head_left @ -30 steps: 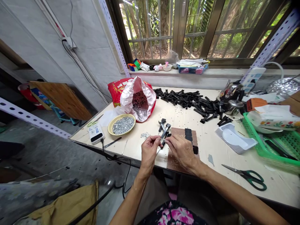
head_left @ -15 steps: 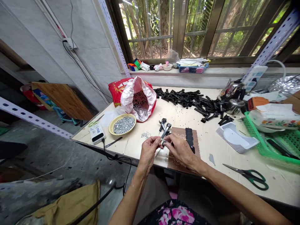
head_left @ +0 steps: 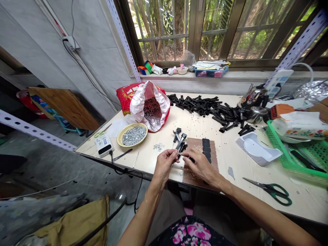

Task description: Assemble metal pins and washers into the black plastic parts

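My left hand (head_left: pixel 164 164) and my right hand (head_left: pixel 200 164) meet over the near edge of the table (head_left: pixel 230 164). Both pinch one small black clip part (head_left: pixel 182 155) with a thin metal piece between the fingertips. Just beyond them lie a few more black clips (head_left: pixel 179 136) and a brown board (head_left: pixel 198 157) with a row of black pads (head_left: pixel 206 147). A yellow dish of small silver pieces (head_left: pixel 132 134) stands to the left. A red and white bag of dark wire springs (head_left: pixel 151 106) lies open behind the dish.
A heap of black clip parts (head_left: pixel 212 109) spreads across the far middle. Green-handled scissors (head_left: pixel 271 189) lie at the near right, beside a white tray (head_left: pixel 257 148) and a green basket (head_left: pixel 299 153). A power bank (head_left: pixel 104 145) with a cable sits at the left edge.
The hands stay together on the small part, fingers shifting slightly. The view has drifted a little; nothing on the table has moved.
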A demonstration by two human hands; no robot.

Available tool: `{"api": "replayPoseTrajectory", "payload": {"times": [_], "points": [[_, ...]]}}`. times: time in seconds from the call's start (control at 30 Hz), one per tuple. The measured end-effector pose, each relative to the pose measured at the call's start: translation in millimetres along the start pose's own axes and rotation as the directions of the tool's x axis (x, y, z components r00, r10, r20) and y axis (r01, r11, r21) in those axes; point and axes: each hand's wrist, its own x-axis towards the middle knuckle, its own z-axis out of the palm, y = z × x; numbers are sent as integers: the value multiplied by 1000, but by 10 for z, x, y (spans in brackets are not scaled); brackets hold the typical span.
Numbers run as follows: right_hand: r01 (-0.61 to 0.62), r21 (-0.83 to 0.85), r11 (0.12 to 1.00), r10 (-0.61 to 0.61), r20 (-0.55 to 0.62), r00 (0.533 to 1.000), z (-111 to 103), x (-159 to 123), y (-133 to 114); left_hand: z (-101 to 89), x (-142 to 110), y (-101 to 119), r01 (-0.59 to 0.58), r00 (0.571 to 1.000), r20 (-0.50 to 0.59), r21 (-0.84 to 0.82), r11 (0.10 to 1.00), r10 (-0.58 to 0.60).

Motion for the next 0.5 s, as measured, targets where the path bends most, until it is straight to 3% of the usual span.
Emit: {"api": "replayPoseTrajectory", "payload": {"times": [0.17,0.27,0.37,0.43,0.5], "points": [[-73,-42,996,70,-77,995,-281,-197,261,176,13,-100,42,995,84,46,998,-45],[-136,-199,970,107,-150,983,-576,-215,643,308,-37,-218,-87,995,70,270,959,71],[-165,-363,917,115,-157,981,-832,-133,1065,421,-113,-418,-365,931,226,565,740,287],[-127,-435,891,80,-126,989,-900,-90,1263,479,-143,-589,-508,861,370,655,560,348],[-47,-477,878,12,-75,997,-873,-116,1352,513,-141,-759,-567,820,437,703,429,369]]}}
